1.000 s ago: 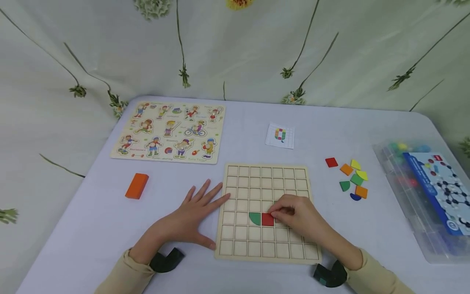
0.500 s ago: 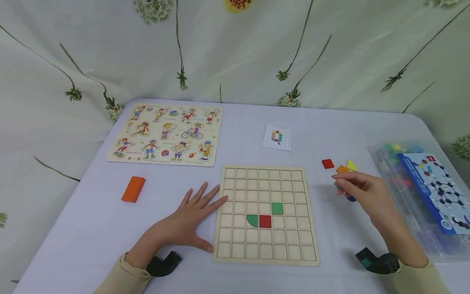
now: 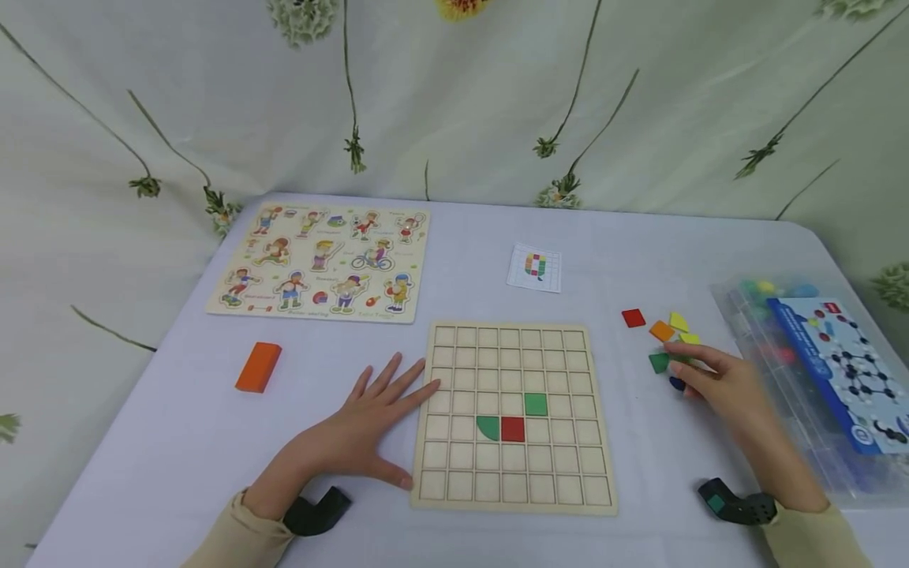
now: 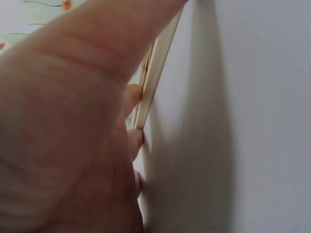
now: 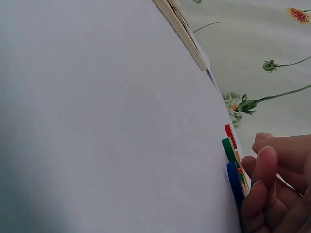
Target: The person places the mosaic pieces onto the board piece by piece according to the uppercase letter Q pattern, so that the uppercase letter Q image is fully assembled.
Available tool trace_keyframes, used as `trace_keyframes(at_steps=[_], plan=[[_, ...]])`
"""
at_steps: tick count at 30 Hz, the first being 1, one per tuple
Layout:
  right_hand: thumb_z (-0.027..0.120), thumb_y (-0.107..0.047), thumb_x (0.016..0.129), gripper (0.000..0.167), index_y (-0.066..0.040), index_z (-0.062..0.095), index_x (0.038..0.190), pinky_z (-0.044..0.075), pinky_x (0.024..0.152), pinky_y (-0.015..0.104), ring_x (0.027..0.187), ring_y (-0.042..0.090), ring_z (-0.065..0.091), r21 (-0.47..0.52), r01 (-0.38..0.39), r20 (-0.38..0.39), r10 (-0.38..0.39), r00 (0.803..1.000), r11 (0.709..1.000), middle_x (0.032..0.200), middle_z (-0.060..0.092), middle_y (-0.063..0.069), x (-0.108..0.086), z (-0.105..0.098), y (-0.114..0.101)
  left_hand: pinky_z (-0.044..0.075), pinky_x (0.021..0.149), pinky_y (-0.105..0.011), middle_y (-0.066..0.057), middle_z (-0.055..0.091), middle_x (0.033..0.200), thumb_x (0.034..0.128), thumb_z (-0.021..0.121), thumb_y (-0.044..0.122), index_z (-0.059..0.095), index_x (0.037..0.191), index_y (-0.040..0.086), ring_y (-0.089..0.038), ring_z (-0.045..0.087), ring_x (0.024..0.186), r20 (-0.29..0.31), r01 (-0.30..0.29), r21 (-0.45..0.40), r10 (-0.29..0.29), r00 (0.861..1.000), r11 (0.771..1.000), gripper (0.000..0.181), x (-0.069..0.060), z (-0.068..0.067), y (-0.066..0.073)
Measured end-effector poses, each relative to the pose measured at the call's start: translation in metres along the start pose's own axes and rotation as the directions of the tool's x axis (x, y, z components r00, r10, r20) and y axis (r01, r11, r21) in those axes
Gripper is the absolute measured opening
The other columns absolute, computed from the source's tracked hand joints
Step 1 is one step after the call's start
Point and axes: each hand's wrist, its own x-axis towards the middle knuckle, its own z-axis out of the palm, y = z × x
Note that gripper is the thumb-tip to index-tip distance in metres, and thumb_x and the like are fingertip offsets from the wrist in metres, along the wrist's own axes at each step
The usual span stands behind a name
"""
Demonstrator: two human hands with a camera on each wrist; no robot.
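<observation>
Green square (image 3: 536, 405) now shows on the wooden board (image 3: 469, 379), making three pieces (image 3: 513, 430) placed, as the right hand (image 3: 723, 384), whether pinching anything I cannot tell, has moved to the loose pieces (image 3: 662, 330), the spread left hand (image 3: 365, 430) touching the board's edge.

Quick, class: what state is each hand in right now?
Left hand: open, spread against the board.
Right hand: at the coloured pieces; grip cannot be told.

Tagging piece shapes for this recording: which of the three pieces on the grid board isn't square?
The green quarter-circle, left of the red square: one edge curves, while that one and the green square are straight-edged.
</observation>
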Motion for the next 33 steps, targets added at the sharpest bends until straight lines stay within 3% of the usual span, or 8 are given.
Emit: trace_keyframes(at_steps=[3, 6, 10, 13, 21, 24, 28, 33], plan=[[0.064, -0.025, 0.091, 0.039, -0.004, 0.06, 0.123, 0.042, 0.05, 0.021, 0.055, 0.014, 0.049, -0.091, 0.063, 0.01, -0.062, 0.998, 0.994, 0.115, 0.054, 0.008, 0.002, 0.005, 0.003, -0.007, 0.103, -0.06, -0.005, -0.001, 0.156, 0.0616, 0.074, 0.064, 0.017, 0.151, 0.022, -0.03, -0.015, 0.138, -0.002, 0.003, 0.005, -0.003, 1.0, 1.0, 0.115, -0.001, 0.0, 0.0], [0.066, -0.021, 0.089, 0.038, -0.001, 0.061, 0.121, 0.041, 0.052, 0.018, 0.072, 0.017, 0.052, -0.187, 0.143, 0.004, -0.144, 0.99, 0.972, 0.119, 0.056, 0.018, 0.004, 0.008, 0.003, -0.007, 0.103, -0.059, -0.005, -0.001, 0.156, 0.0614, 0.075, 0.064, 0.017, 0.151, 0.022, -0.03, -0.015, 0.138, -0.003, 0.0, 0.006, 0.0, 1.0, 1.0, 0.115, -0.001, 0.0, 0.0], [0.069, -0.016, 0.087, 0.032, -0.002, 0.066, 0.115, 0.039, 0.067, 0.007, 0.109, 0.028, 0.05, -0.27, 0.208, -0.006, -0.218, 0.976, 0.94, 0.122, 0.059, 0.016, 0.006, 0.011, 0.004, -0.007, 0.103, -0.059, -0.004, -0.002, 0.156, 0.0613, 0.074, 0.065, 0.017, 0.151, 0.022, -0.029, -0.015, 0.138, 0.001, 0.002, 0.003, -0.002, 1.0, 1.0, 0.115, -0.001, 0.001, 0.0], [0.07, -0.016, 0.086, 0.029, -0.003, 0.069, 0.111, 0.035, 0.074, 0.003, 0.115, 0.035, 0.049, -0.294, 0.234, -0.011, -0.248, 0.969, 0.927, 0.12, 0.061, 0.015, 0.007, 0.013, 0.005, -0.007, 0.103, -0.059, -0.004, -0.002, 0.156, 0.0609, 0.075, 0.064, 0.017, 0.151, 0.022, -0.029, -0.015, 0.138, 0.001, 0.007, 0.008, -0.007, 1.0, 1.0, 0.115, -0.001, 0.001, 0.0], [0.073, -0.016, 0.083, 0.02, -0.006, 0.071, 0.1, 0.037, 0.069, 0.009, 0.111, 0.033, 0.053, -0.334, 0.266, -0.033, -0.294, 0.955, 0.904, 0.116, 0.063, 0.012, 0.006, 0.015, 0.004, -0.007, 0.103, -0.059, -0.005, -0.001, 0.156, 0.0606, 0.076, 0.063, 0.017, 0.151, 0.021, -0.03, -0.015, 0.138, -0.003, 0.004, 0.022, -0.004, 1.0, 1.0, 0.116, 0.0, 0.001, 0.0], [0.074, -0.01, 0.081, 0.019, -0.005, 0.066, 0.098, 0.038, 0.055, 0.016, 0.08, 0.023, 0.058, -0.336, 0.26, -0.055, -0.294, 0.954, 0.905, 0.101, 0.066, 0.015, 0.004, 0.017, 0.003, -0.007, 0.103, -0.059, -0.005, -0.001, 0.156, 0.0606, 0.076, 0.064, 0.017, 0.151, 0.021, -0.03, -0.015, 0.138, -0.004, -0.001, 0.02, 0.001, 1.0, 1.0, 0.116, -0.001, 0.001, 0.0], [0.074, -0.003, 0.079, 0.022, -0.003, 0.061, 0.097, 0.034, 0.046, 0.021, 0.055, 0.014, 0.041, -0.334, 0.252, -0.087, -0.296, 0.951, 0.908, 0.081, 0.058, 0.011, 0.001, 0.018, 0.005, -0.007, 0.103, -0.059, -0.006, -0.001, 0.156, 0.0607, 0.075, 0.064, 0.017, 0.151, 0.021, -0.03, -0.015, 0.138, -0.005, -0.006, 0.019, 0.006, 1.0, 1.0, 0.116, -0.001, 0.001, 0.001], [0.07, -0.006, 0.084, 0.012, -0.003, 0.067, 0.095, 0.04, 0.056, 0.013, 0.067, 0.004, 0.05, -0.308, 0.265, -0.121, -0.314, 0.942, 0.914, 0.081, 0.063, 0.006, -0.002, 0.015, 0.003, -0.007, 0.103, -0.059, -0.005, -0.002, 0.156, 0.0606, 0.075, 0.064, 0.016, 0.151, 0.021, -0.03, -0.015, 0.138, -0.007, -0.007, 0.016, 0.007, 1.0, 1.0, 0.116, -0.001, 0.001, 0.0]])
